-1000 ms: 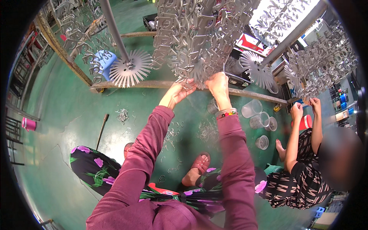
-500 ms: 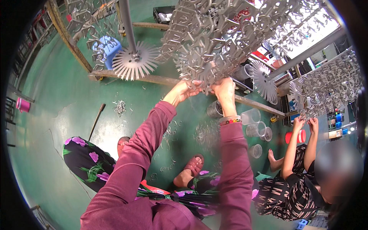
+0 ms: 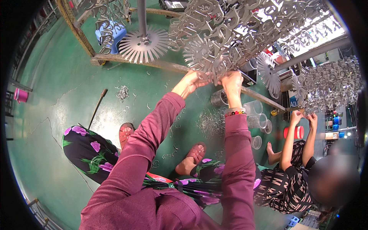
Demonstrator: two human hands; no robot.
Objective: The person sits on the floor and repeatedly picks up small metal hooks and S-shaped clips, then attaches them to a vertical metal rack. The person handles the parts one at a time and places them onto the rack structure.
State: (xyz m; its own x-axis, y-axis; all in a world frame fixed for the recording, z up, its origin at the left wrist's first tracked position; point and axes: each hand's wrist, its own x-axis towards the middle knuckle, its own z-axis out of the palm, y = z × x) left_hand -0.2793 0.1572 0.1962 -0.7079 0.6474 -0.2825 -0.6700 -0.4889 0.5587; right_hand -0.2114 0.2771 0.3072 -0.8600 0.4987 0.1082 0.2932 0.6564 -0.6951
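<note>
A dense cluster of curved, silver flat-metal pieces (image 3: 230,42) hangs in front of me, strung in linked rows. Both my hands are raised to its lower end. My left hand (image 3: 193,82) has its fingers closed at the bottom metal pieces, pinching at one of them. Close beside it, my right hand (image 3: 232,81) is closed too, knuckles toward me. Its fingertips, and whatever lies between them, are hidden behind the hand. A slotted silver disc (image 3: 143,46) on a grey rod is to the left of the cluster.
A metal frame bar (image 3: 153,62) crosses behind my hands. Loose wire bits (image 3: 209,122) litter the green floor, near clear plastic tubs (image 3: 257,120) and a dark-filled container (image 3: 219,98). At right, a co-worker's hands (image 3: 304,118) touch another hanging cluster. A blue stool (image 3: 111,36) stands far left.
The whole view has shifted slightly, putting my hands a little higher and further right in the picture. They stay at the cluster's lower end, with fingers still closed.
</note>
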